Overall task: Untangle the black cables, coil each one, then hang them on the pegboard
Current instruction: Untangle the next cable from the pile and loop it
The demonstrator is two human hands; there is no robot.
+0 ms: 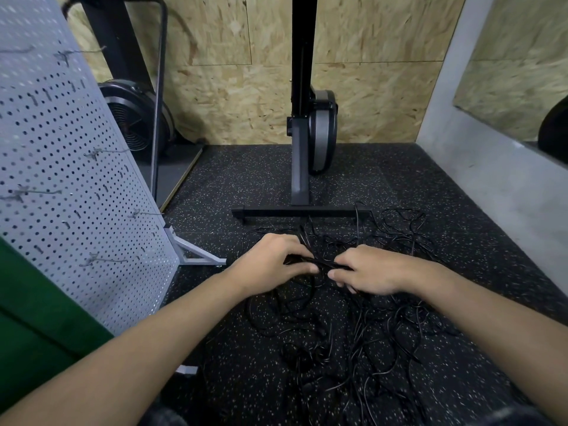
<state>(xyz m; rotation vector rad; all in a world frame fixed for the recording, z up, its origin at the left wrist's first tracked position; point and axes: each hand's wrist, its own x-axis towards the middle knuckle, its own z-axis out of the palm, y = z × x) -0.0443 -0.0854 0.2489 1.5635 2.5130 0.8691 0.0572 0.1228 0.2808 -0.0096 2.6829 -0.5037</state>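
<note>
The black cables (362, 333) lie in one loose tangle on the dark speckled floor (233, 186), right in front of the person & spreading to the right. The left hand (272, 262) and right hand (370, 272) sit close together at the far end of the pile, knuckles up. Fingers of both curl round the same bunch of strands running between them. The pegboard (61, 167) stands at left w/ metal hooks (98, 153), apart from the cables. A black exercise machine (299, 167) stands just beyond the pile, in front of a chipboard wall (368, 96).
</note>
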